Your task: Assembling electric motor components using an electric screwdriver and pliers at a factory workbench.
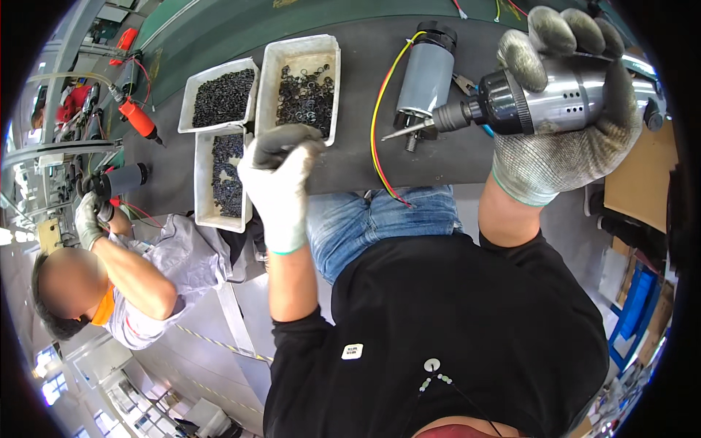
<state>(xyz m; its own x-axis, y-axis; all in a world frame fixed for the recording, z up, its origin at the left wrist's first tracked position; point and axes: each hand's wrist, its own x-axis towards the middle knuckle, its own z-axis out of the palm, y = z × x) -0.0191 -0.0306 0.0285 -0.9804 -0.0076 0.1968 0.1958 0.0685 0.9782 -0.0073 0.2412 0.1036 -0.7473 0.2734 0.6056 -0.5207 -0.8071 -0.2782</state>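
Observation:
My right hand [566, 157], in a grey-white knit work glove, is wrapped round a black and silver power screwdriver [558, 106]. The tool lies level, its thin pointed bit aimed left, in front of the lower end of a grey cylindrical motor [427, 77]. Yellow, red and black wires [375, 128] curve down beside the motor. At the near edge of a white bin of loose black rings [307, 98], my gloved left hand [281, 182] has its fingers curled together. Whatever they pinch, if anything, is hidden.
Two more white bins, one of small black parts [223, 98] and one of dark parts [226, 175], stand to the left. Pliers [465, 84] lie behind the motor. A red-orange tool [139, 120] hangs at far left, where a co-worker [146, 277] handles another motor [124, 179].

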